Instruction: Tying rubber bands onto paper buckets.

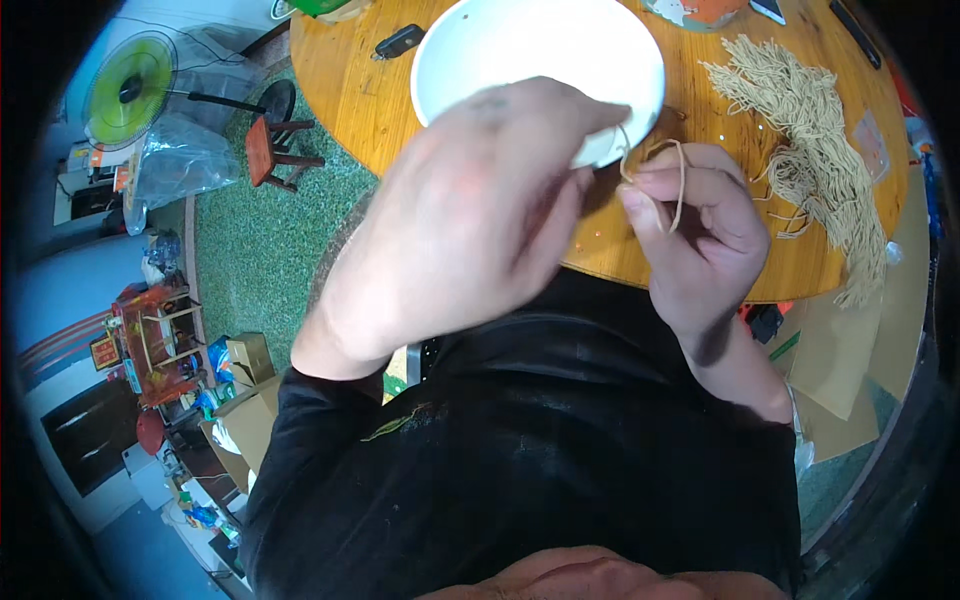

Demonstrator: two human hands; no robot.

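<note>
Between the fingertips of both hands, just above the near edge of a round wooden table (350, 90), hangs one thin tan string (680, 185). Its long axis runs roughly up and down: it loops over at the top, near the rim of a bowl, and its loose end points down toward the person's chest.

The right hand (700, 240) has its fingers (655, 190) curled in, thumb pressed against them, pinching the string along its length. The left hand (470, 220) is large in the view and slightly blurred; its fingers (590, 115) come to a point and pinch the upper end of the same string, right beside the right hand. Both hands are bare, and the forearms rise from a black shirt (520, 450).

Just behind the left hand sits one white bowl (540, 50), partly covered by that hand. To the right on the table lies one long heap of many tan strings (820, 150), well apart from the hands, stretching from the far side toward the near right edge. One dark car key (400, 42) rests left of the bowl.

On the green floor to the left stand one small red stool (275, 150) and one fan with a green centre (130, 90).
</note>
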